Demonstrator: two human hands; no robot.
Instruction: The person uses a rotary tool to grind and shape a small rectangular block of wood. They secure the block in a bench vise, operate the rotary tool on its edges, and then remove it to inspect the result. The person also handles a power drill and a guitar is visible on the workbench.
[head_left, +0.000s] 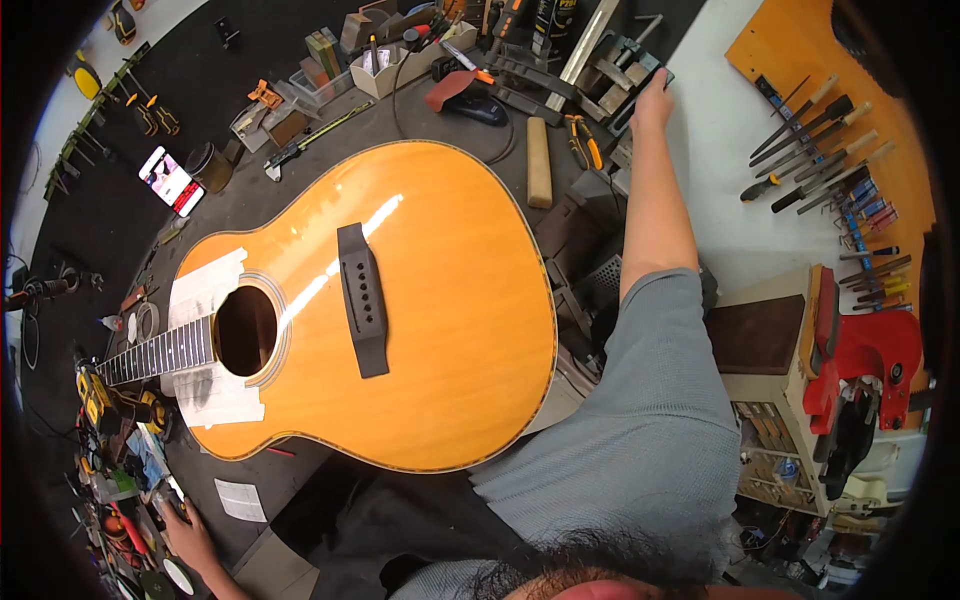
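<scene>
An acoustic guitar (450, 300) with a honey-coloured top lies face up in front of me, its neck toward the left. A dark bridge (362, 300) with several pin holes sits on the top. White masking tape (218, 395) covers the top on both sides of the soundhole (246, 331). At the lower left my left hand (188, 538) is among a heap of tools, its fingers apart beside a small dark object. My right arm stretches to the far right, where my right hand (652, 103) closes round the edge of a dark metal vise (625, 75); some fingers are hidden.
A phone (171, 181) and a dark jar (208, 167) stand beyond the guitar. Pliers (583, 143), a wooden block (539, 163) and a caliper (315, 140) lie along the back. Files (810, 120) hang at right, above a small drawer cabinet (775, 450). A yellow drill (95, 400) lies by the neck.
</scene>
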